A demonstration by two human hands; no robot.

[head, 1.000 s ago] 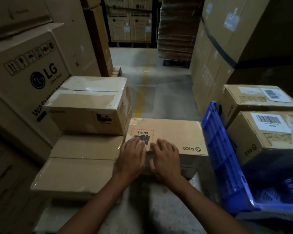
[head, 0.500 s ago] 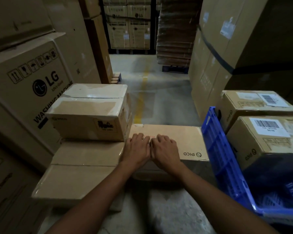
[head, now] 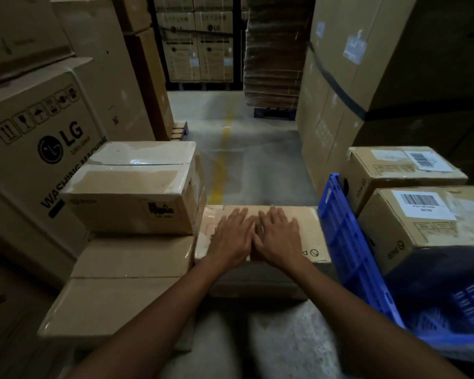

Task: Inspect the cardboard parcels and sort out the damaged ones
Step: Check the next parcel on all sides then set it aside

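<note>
A low cardboard parcel (head: 309,231) printed PICO lies on the floor in front of me. My left hand (head: 231,237) and my right hand (head: 279,236) rest flat on its top, side by side, fingers spread and pointing away. To its left, a taped parcel (head: 132,192) sits on top of a larger flat parcel (head: 115,294). On the right, two PICO parcels with barcode labels stand in and behind a blue crate: a near one (head: 427,222) and a far one (head: 400,170).
The blue plastic crate (head: 348,255) stands tilted right beside the floor parcel. A big LG washing machine carton (head: 36,160) walls the left, tall cartons (head: 353,91) the right. An aisle of grey floor (head: 246,165) with a yellow line runs ahead to stacked pallets.
Both hands have slid forward across the parcel's top, from its near edge to its middle. The parcel has turned away so that its printed face looks flatter and farther.
</note>
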